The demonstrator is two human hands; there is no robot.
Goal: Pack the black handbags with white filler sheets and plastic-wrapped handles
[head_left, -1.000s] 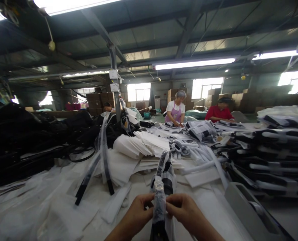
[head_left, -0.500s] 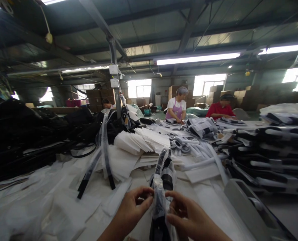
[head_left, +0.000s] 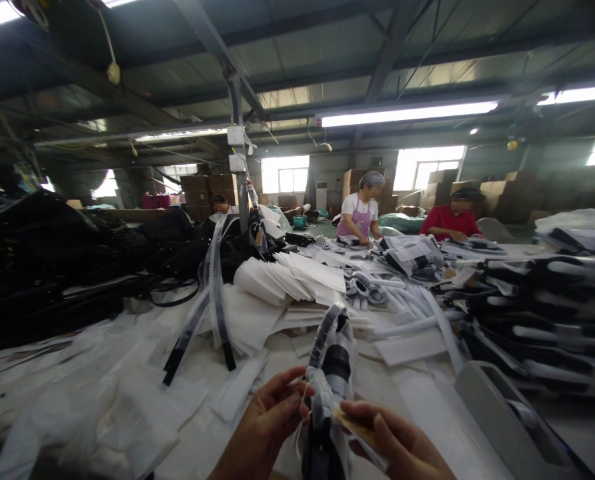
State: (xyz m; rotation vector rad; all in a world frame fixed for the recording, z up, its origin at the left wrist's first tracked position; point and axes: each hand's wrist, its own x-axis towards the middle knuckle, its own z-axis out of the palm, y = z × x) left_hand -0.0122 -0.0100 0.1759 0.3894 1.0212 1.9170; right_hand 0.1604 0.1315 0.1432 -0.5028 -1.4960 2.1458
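A black bag (head_left: 322,453) lies in front of me with its handle (head_left: 325,337) standing up in a loop, wrapped in clear plastic film. To the left of the handle, my left hand (head_left: 275,417) pinches a thin pale string (head_left: 305,399) between thumb and fingertips. My right hand (head_left: 400,443) holds a flat tan tag (head_left: 360,427) on the other side, its thumb on top. Whether the string runs to the tag is hidden behind the film. The bag's lower part goes out of view at the bottom edge.
White paper sheets (head_left: 297,277) are stacked ahead. Film-wrapped black straps (head_left: 217,300) hang at left, near a heap of black bags (head_left: 77,247). A grey tape dispenser (head_left: 507,420) stands at right, below piled wrapped bags (head_left: 552,313). Two co-workers (head_left: 360,212) work across the table.
My right hand now shows a tan tag in its grip, and a string shows at my left fingertips. Both hands have shifted slightly, and the view has turned a little left.
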